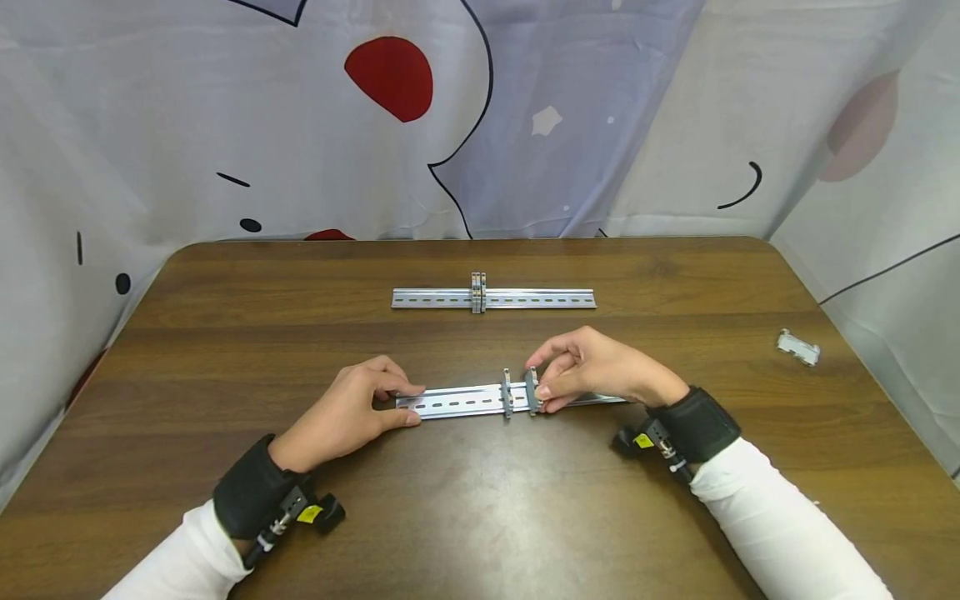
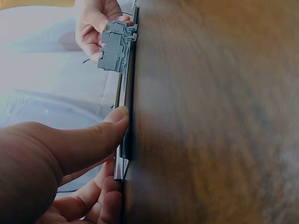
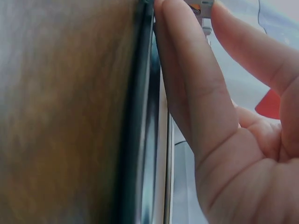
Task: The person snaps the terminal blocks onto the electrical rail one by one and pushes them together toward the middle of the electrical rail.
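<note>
My left hand point(image 1: 348, 412) pinches the left end of a slotted metal DIN rail point(image 1: 457, 403) between thumb and fingers. Two grey terminal blocks stand across this rail: the left terminal block point(image 1: 507, 394) is untouched, and the right terminal block point(image 1: 532, 392) is pinched by my right hand point(image 1: 592, 367). In the left wrist view, the grey terminal block point(image 2: 112, 51) is seen side-on against the rail point(image 2: 122, 163), fingers behind it. The right wrist view shows my right hand point(image 3: 219, 116) beside the rail, with only a bit of a block point(image 3: 203, 8) at the top edge.
Farther back lies a second DIN rail point(image 1: 536, 298) with small terminal blocks point(image 1: 477, 292) at its middle. A loose light-grey terminal block point(image 1: 798, 347) lies near the right edge of the wooden table point(image 1: 465, 517). A patterned curtain point(image 1: 300, 125) hangs behind.
</note>
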The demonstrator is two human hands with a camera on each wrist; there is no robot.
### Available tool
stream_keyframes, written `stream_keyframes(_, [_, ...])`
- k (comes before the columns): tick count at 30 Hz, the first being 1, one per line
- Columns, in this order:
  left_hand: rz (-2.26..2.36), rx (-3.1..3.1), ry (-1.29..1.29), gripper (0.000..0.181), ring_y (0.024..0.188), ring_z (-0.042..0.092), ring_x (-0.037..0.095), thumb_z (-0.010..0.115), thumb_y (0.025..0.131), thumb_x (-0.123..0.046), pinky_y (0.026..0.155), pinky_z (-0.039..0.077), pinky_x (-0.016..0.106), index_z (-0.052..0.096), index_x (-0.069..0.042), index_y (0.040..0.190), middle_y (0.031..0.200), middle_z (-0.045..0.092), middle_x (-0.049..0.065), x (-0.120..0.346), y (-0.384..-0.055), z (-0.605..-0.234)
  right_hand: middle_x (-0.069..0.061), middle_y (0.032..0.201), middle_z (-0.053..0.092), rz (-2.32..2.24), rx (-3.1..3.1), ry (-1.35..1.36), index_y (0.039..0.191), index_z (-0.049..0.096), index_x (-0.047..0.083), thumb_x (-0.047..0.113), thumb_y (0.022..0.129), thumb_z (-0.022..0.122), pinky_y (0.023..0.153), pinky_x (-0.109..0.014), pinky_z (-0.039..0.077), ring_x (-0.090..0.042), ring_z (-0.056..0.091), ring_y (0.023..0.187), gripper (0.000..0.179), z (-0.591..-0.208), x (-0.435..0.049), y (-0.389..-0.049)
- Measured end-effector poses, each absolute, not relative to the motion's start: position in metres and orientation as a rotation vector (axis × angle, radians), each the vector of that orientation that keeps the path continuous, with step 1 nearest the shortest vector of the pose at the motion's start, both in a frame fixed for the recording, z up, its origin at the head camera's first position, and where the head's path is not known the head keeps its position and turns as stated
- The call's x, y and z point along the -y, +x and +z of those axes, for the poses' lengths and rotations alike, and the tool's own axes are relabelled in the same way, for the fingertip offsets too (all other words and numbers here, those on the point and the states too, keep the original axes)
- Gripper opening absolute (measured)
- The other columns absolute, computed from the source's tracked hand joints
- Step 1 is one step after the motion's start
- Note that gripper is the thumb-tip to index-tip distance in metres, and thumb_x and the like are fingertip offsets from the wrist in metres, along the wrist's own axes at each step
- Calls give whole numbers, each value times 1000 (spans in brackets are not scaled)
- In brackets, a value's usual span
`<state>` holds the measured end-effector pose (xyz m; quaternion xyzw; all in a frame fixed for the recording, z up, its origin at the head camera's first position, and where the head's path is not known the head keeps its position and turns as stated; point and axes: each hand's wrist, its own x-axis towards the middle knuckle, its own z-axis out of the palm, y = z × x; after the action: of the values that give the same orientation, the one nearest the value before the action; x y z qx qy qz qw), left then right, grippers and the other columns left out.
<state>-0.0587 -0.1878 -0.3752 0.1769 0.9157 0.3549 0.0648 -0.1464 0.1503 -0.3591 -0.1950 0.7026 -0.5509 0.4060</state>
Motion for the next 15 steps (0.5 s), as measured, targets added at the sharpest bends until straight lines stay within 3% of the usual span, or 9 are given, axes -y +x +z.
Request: stream_keyframes(15, [1085,-2761,535,32,82,52,13,80,82,-23,71,44,27,75,-17,113,99,60,-3,188,-59,-375,-23,95,70,-1423,-1775,-496,126,53,-10,0,87,71,78,-45,55,-34,71,85,44,-361,-135,-141])
